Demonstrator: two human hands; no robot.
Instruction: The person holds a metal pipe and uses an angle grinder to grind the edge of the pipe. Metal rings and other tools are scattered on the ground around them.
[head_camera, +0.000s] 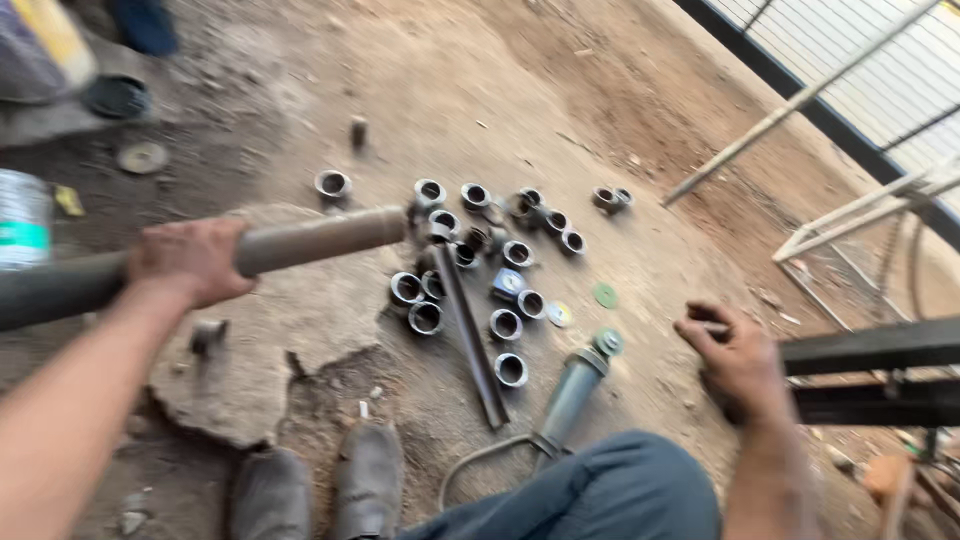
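From the head camera, the left hand (190, 260) is wrapped around a long grey metal pipe (300, 238), fingers closed over its top about midway along the visible length. The pipe runs from the left edge of the view out over the dirt floor (620, 100), its free end hanging just above a scatter of short steel sleeves (505, 325) that lie on end near one another. It looks like a thick-walled tube, stiff and probably heavy, with a dull, dusty skin that should give fair friction; held this far from its tip, the free end will want to sag, so a grip nearer the balance point, or a second hand, would steady it.

The right hand (735, 360) rests with curled fingers at the end of a dark steel bar (880, 345) that comes in from the right; the motion blur makes it hard to say whether it clamps the bar or only touches it.

Between the hands lie a flat dark steel strip (470, 340), an angle grinder (575, 390) with its cable, and a green disc (605, 295). Two dusty shoes (320, 490) stand at the bottom edge.
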